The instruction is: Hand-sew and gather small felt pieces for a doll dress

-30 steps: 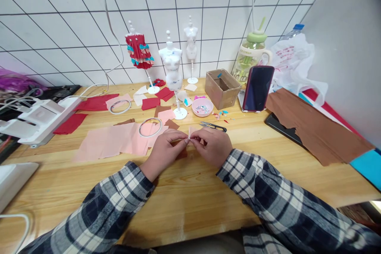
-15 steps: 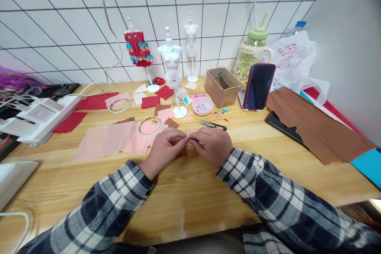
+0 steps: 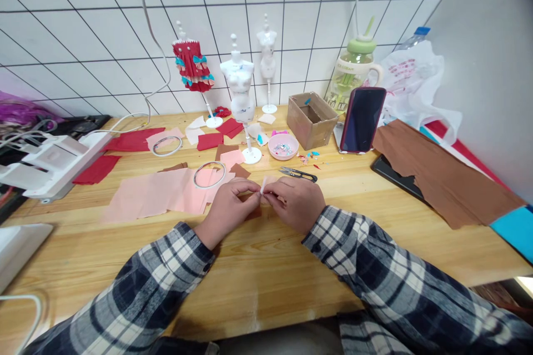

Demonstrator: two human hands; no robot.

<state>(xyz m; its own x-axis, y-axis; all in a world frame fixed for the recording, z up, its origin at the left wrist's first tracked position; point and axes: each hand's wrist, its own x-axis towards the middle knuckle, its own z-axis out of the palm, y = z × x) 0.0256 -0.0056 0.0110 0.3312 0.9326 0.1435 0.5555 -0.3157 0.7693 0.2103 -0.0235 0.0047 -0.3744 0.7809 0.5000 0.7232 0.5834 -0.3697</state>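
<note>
Both hands meet over the middle of the wooden table point(image 3: 266, 283). My left hand point(image 3: 231, 205) and my right hand point(image 3: 295, 202) pinch a small folded pink piece of fabric point(image 3: 264, 184) between their fingertips, and it stands up narrow between them. A brown scrap point(image 3: 255, 213) lies under the hands. Black thread snips point(image 3: 298, 174) lie just beyond my right hand. A sheet of pink fabric point(image 3: 156, 195) with a metal ring point(image 3: 209, 175) on it lies to the left.
Small white dress forms point(image 3: 238, 89) stand at the back, one in a red dress point(image 3: 190, 66). A pink bowl point(image 3: 283, 148), cardboard box point(image 3: 311, 119), propped phone point(image 3: 361, 120), bottle point(image 3: 353, 75) and brown fabric point(image 3: 441, 177) are at the right. Red pieces point(image 3: 97, 169) and a white device point(image 3: 54, 163) are at the left.
The hands have stayed in place and kept working the pink piece; it now stands narrower and more upright between the fingertips. The view has tilted slightly.
</note>
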